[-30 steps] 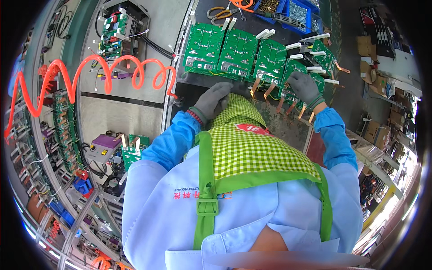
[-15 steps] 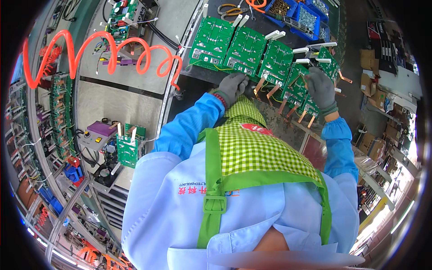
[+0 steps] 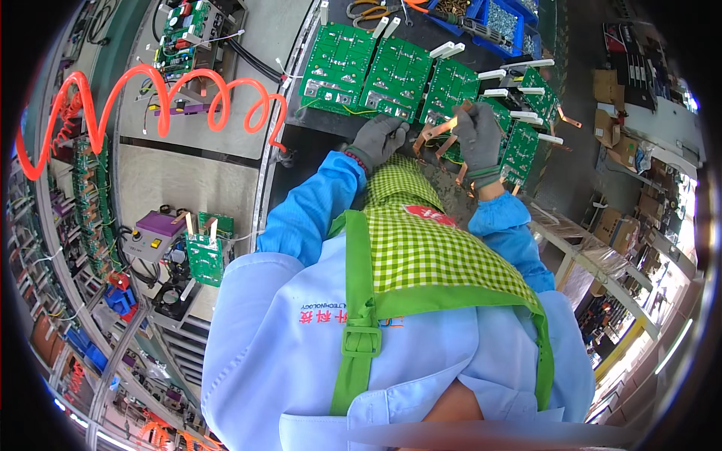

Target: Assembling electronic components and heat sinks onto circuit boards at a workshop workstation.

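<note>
My right hand, in a grey glove, is closed on a bent copper strip. It holds the strip over the near edge of a row of green circuit boards. My left hand, also gloved, is closed at the near edge of the second circuit board; what its fingers hold, if anything, is hidden. Farthest left lies another circuit board. A third circuit board sits just beyond my right hand. White posts stand up from the boards' far edges, and more copper strips jut from the boards on the right.
Blue bins of small metal parts stand at the back, near pliers and a screwdriver-like tool. An orange coiled hose hangs on the left. A purple-topped grey box sits on the left bench.
My right hand has moved left from the right-hand boards, and a copper strip now shows plainly in its fingers. My left hand stays near the second board. The view has shifted slightly.
</note>
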Demonstrator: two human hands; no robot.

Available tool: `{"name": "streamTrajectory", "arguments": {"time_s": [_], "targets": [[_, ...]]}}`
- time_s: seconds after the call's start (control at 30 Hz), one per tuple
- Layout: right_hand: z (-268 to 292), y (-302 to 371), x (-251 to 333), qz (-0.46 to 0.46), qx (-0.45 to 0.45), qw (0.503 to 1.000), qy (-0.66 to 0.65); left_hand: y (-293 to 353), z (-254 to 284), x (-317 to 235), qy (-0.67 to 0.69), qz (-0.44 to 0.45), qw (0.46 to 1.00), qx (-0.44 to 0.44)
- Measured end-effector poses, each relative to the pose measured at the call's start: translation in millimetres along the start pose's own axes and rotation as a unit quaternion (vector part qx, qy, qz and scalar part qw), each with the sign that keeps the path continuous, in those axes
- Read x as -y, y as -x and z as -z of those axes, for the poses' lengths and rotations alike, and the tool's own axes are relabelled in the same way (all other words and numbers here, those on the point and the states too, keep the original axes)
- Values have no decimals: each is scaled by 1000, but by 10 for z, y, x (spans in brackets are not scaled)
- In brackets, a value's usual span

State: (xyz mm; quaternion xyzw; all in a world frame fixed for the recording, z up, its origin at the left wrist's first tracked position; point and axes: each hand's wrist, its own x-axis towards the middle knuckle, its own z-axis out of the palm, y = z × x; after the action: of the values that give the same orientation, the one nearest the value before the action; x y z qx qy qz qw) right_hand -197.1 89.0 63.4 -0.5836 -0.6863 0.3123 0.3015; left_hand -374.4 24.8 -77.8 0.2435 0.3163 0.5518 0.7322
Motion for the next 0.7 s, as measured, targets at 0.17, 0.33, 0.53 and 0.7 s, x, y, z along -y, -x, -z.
{"name": "streamTrajectory", "arguments": {"time_s": [0.17,0.33,0.53,0.7], "targets": [[-124,3,189,-17,65,995,-69,31,-145,-273,352,161,913,-125],[-240,-24,2,-21,236,972,-11,56,-196,-326,336,197,909,-150],[-530,44,-16,-276,274,916,-101,183,-101,-192,-276,-49,960,-16],[-619,44,-127,-267,255,927,-72,-2,-334,-293,282,131,940,-138]]}}
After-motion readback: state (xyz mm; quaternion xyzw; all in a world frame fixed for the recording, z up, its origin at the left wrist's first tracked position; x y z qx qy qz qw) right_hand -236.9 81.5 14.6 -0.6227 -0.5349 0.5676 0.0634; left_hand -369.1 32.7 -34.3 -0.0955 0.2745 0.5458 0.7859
